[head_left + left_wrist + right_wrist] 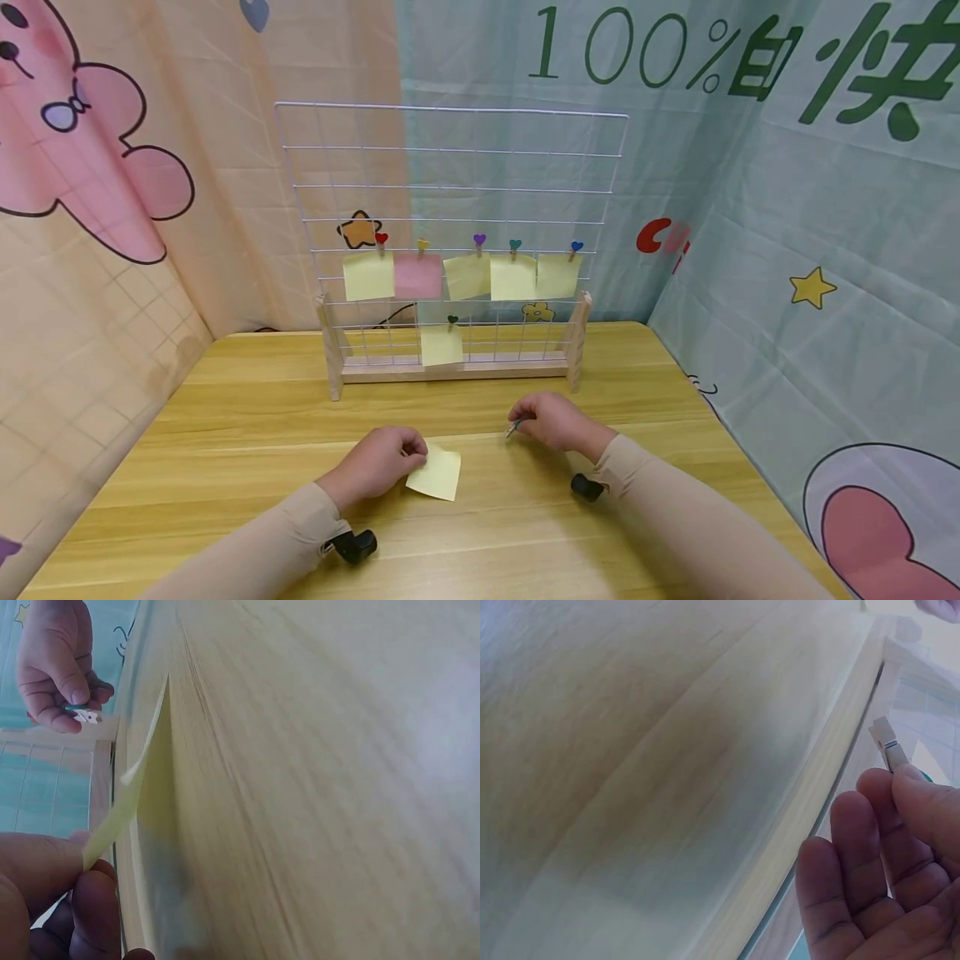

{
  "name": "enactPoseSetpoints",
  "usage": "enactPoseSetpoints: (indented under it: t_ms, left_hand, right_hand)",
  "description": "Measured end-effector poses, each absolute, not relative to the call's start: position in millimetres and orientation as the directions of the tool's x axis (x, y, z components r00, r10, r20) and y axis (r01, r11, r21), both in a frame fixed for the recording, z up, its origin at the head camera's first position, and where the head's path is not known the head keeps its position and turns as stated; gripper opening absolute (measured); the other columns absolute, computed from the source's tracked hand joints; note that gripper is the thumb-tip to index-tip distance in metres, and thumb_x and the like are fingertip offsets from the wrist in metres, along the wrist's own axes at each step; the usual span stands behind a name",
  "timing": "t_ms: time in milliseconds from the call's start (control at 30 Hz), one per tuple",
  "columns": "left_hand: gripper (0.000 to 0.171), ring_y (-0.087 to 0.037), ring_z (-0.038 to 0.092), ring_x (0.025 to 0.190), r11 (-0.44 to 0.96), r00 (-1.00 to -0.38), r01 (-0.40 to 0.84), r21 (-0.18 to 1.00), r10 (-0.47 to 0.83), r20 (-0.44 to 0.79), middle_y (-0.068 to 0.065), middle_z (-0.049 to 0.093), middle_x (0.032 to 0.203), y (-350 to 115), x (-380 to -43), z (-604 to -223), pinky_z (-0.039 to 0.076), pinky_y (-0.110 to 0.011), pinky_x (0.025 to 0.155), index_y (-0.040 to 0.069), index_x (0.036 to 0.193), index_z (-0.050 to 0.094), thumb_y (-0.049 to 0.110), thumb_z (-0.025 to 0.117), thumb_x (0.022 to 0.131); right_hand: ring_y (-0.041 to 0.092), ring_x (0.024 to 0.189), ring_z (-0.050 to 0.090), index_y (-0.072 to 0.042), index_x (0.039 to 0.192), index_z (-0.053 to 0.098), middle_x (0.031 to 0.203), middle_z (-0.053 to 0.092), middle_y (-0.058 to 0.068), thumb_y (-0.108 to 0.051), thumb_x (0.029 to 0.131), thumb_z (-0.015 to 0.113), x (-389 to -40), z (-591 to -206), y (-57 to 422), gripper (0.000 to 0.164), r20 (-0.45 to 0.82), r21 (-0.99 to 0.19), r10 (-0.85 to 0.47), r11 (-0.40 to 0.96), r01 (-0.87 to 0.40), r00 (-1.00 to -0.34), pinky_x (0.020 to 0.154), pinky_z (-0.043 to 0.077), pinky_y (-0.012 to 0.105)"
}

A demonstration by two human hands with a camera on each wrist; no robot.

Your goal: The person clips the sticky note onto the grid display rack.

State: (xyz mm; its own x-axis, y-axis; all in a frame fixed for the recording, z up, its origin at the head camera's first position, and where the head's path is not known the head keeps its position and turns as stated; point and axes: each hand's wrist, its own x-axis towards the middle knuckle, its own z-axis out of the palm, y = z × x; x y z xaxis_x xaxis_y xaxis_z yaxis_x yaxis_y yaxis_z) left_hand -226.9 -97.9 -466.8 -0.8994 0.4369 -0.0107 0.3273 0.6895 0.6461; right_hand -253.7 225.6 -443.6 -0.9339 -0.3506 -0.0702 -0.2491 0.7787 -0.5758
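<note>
Between thumb and fingers, my left hand (384, 460) pinches a yellow sticky note (438, 475) just above the table. In the left wrist view the note (131, 799) is seen nearly edge-on, held at one end. My right hand (557, 419) holds a small wooden clothespin (513, 428) to the right of the note, apart from it. The right wrist view shows the clothespin (887, 744) pinched by thumb and index finger, its tip pointing away from the hand and a bit of green near the thumb. The other fingers (859, 847) are loosely bent.
Behind the hands stands a white wire grid rack (450, 152) on a wooden base (457, 371). Several yellow notes (513, 277) and one pink note (418, 277) hang from it by heart-topped clothespins. Lower down hangs another yellow note (441, 345). Printed curtains enclose the wooden table (247, 417).
</note>
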Motion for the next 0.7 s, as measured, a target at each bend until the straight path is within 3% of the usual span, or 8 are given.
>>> enactPoseSetpoints:
  t_ms: [133, 267, 500, 700]
  left_hand:
    - [0.009, -0.012, 0.057, 0.082, 0.68, -0.908, 0.32, 0.66, 0.419, 0.008, 0.006, 0.067, 0.09, -95.5, -226.9, -465.9, 0.049, -0.03, 0.075, 0.019, 0.094, 0.071, 0.012, 0.074, 0.098]
    - [0.008, -0.011, 0.058, 0.081, 0.665, -0.92, 0.297, 0.685, 0.392, 0.018, 0.006, 0.066, 0.09, -92.5, -226.9, -463.6, 0.049, -0.028, 0.074, 0.018, 0.103, 0.071, 0.012, 0.073, 0.098]
    - [0.035, -0.012, 0.058, 0.076, 0.631, -0.942, 0.237, 0.739, 0.336, 0.015, 0.005, 0.067, 0.092, -89.0, -231.4, -462.6, 0.047, -0.026, 0.065, 0.012, 0.132, 0.067, 0.012, 0.074, 0.098]
    - [0.028, -0.011, 0.062, 0.083, 0.629, -0.947, 0.25, 0.736, 0.317, 0.05, 0.004, 0.07, 0.096, -86.4, -236.8, -461.9, 0.052, -0.029, 0.074, 0.014, 0.128, 0.07, 0.013, 0.073, 0.1]
  right_hand:
    - [0.008, 0.085, 0.063, -0.004, 0.117, 0.076, 0.094, 0.074, -0.002, -0.005, 0.1, 0.069, -254.9, -442.5, 226.7, 0.019, -0.072, -0.604, -0.335, 0.764, -0.227, -0.939, 0.074, 0.053, 0.025]
    - [0.008, 0.085, 0.064, -0.005, 0.112, 0.076, 0.095, 0.075, -0.001, -0.006, 0.1, 0.069, -254.6, -440.5, 228.3, 0.014, -0.057, -0.615, -0.329, 0.756, -0.226, -0.943, 0.074, 0.053, 0.026]
    - [0.01, 0.086, 0.063, -0.009, 0.11, 0.076, 0.099, 0.075, -0.001, -0.009, 0.102, 0.068, -252.5, -436.6, 228.2, 0.011, -0.035, -0.626, -0.292, 0.752, -0.207, -0.956, 0.079, 0.055, 0.031]
    - [0.014, 0.087, 0.065, -0.01, 0.107, 0.076, 0.1, 0.076, 0.002, -0.01, 0.102, 0.068, -253.0, -433.6, 228.1, 0.01, -0.011, -0.644, -0.271, 0.739, -0.201, -0.962, 0.079, 0.054, 0.031]
